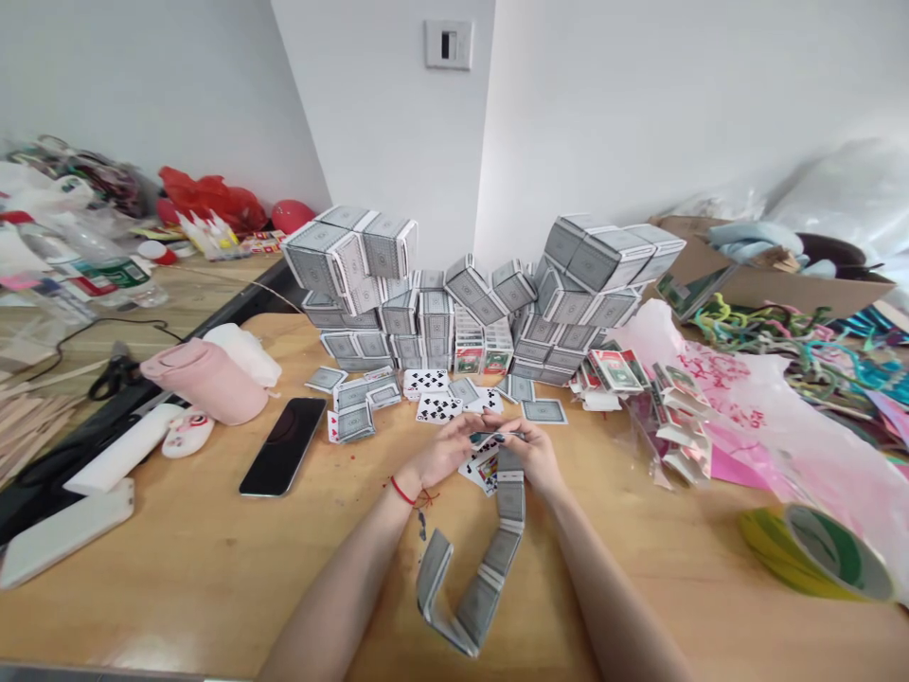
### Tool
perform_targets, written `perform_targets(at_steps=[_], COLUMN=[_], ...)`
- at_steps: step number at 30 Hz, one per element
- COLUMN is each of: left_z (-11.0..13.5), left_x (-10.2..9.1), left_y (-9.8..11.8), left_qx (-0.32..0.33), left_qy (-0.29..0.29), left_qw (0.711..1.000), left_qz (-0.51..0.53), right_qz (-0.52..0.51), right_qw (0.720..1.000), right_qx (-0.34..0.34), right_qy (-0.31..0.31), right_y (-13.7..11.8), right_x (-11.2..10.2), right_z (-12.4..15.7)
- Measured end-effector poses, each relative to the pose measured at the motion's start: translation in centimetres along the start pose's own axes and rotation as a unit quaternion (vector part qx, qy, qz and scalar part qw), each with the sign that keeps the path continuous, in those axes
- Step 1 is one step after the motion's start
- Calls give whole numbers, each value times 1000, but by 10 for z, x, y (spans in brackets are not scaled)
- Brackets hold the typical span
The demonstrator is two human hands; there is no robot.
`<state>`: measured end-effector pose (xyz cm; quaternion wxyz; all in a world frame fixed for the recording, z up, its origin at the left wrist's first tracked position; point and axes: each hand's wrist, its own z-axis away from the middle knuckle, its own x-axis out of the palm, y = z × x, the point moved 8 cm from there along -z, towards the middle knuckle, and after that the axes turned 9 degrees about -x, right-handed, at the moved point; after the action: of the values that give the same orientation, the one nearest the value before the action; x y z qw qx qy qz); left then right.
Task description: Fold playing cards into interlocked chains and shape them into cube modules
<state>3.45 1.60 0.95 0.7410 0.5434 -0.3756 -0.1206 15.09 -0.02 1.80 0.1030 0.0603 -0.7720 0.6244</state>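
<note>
At the middle of the wooden table [213, 568], our left hand [449, 450] and right hand [534, 459] meet, the fingers of both pinching a grey-backed card [488, 439]. From just beside our right hand, a strip of joined folded cards [511, 497] runs toward us between our forearms, its near end curling left. Beyond our fingers lie loose cards [438, 407], and behind those we see stacked card blocks [351, 260]. A black-screened phone [284, 447] lies to our left.

A glossy, light-brown wooden table [639, 549] lies under the left hand [441, 455]; nearer than this hand, leftward, its surface reflects pale light [149, 652]. High beyond it, a white, rectangular switch plate [449, 44] is fixed on a smooth white wall [383, 114].
</note>
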Motion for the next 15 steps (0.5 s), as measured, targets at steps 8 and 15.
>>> perform_targets(at_steps=[8, 15], left_z=[0, -6], left_x=[5, -2], left_y=[-5, -9], left_qx=[-65, -57], left_qy=[-31, 18], left_qw=[992, 994], left_qz=[108, 93], right_qz=[-50, -68], right_qw=[999, 997], right_qx=[1, 25], right_qy=[-16, -6], right_y=[6, 11], right_x=[5, 12], right_z=[2, 3])
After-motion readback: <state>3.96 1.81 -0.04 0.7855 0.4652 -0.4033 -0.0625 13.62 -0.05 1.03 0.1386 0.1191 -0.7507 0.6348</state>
